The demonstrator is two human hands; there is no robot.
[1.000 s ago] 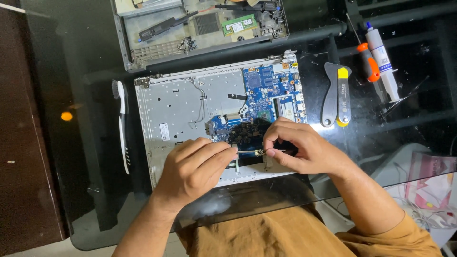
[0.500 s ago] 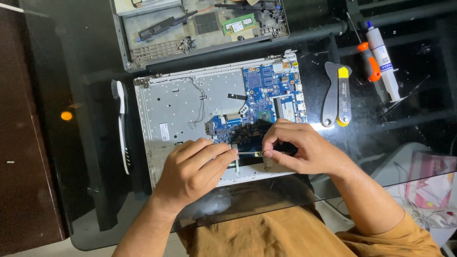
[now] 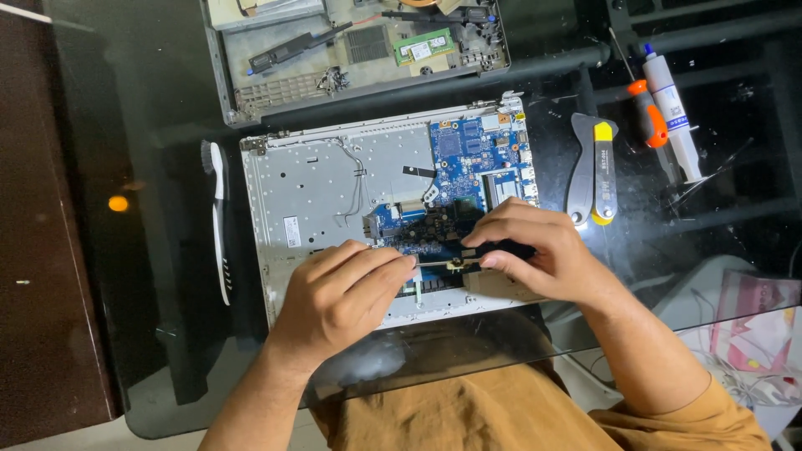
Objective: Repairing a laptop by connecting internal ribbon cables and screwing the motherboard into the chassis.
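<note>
Fingertips of the left hand point(image 3: 347, 296) and right hand point(image 3: 535, 250) are pinching together on a thin dark rod-like part point(image 3: 443, 264) at frame centre, lying across the blue circuit board point(image 3: 468, 163) inside the opened silver laptop base point(image 3: 322, 188).

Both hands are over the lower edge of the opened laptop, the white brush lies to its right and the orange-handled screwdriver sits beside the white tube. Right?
Not quite. The head view shows the white brush lying to the left of the opened laptop, not its right. The rest holds: the left hand and right hand are over its lower edge, and the orange-handled screwdriver sits beside the white tube.
</note>
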